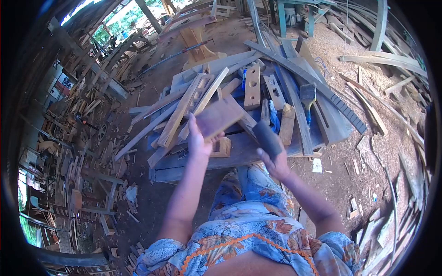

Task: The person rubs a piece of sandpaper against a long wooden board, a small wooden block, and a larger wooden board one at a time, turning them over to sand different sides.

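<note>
While the fingers of the left hand [198,141] are closed on the lower edge of a flat wooden board [220,117], a dark block [267,137] is gripped by the right hand [277,164], above the littered tabletop [239,154]. The board is judged stiff, light and splintery; its edges are best held.

Bright daylight, fisheye warp, dark vignette.

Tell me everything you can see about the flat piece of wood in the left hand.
The flat piece of wood is a roughly rectangular, reddish-brown slab with a plain, dull face. The left hand grips its lower left edge, holding it tilted above the cluttered workbench. The right hand holds a dark block just beside its lower right corner; whether they touch is unclear.
</note>
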`<state>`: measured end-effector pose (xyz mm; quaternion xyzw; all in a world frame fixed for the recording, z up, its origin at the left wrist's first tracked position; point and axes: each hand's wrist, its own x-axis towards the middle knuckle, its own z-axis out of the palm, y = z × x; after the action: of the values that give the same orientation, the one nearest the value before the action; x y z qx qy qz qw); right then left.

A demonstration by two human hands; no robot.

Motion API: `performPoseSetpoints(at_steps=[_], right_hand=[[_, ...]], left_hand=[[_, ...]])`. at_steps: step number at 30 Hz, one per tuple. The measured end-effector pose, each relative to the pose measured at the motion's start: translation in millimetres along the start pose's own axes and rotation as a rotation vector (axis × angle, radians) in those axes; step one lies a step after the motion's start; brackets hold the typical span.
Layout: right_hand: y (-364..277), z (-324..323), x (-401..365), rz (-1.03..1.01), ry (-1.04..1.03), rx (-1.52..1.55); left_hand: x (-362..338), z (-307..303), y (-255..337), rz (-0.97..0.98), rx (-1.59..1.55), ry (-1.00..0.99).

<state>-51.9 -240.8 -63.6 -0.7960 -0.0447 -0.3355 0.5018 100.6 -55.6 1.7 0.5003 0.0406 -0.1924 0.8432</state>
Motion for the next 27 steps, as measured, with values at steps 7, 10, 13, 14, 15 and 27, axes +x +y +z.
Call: performPoseSetpoints(at_steps=[7, 10, 13, 14, 15, 27], right_hand=[[7, 39, -77, 0.324, -0.321, 0.482], [27, 44, -83, 0.623, -0.761, 0.399], [38, 46, -85, 0.585, -0.749, 0.348], [37, 45, -86, 0.591, -0.735, 0.347], [31, 43, -83, 0.612, -0.766, 0.279], [-25, -98, -29, 0.544, -0.101, 0.601]], left_hand=[[111, 8, 7, 0.024, 0.103, 0.209], [146, 10, -7, -0.038, 0.12, 0.252], [174, 11, -19, -0.033, 0.085, 0.198], [179, 10, -24, -0.019, 0.069, 0.194], [185, 10, -28, -0.027, 0.074, 0.185], [115, -13, 16, 0.132, 0.581, 0.078]])
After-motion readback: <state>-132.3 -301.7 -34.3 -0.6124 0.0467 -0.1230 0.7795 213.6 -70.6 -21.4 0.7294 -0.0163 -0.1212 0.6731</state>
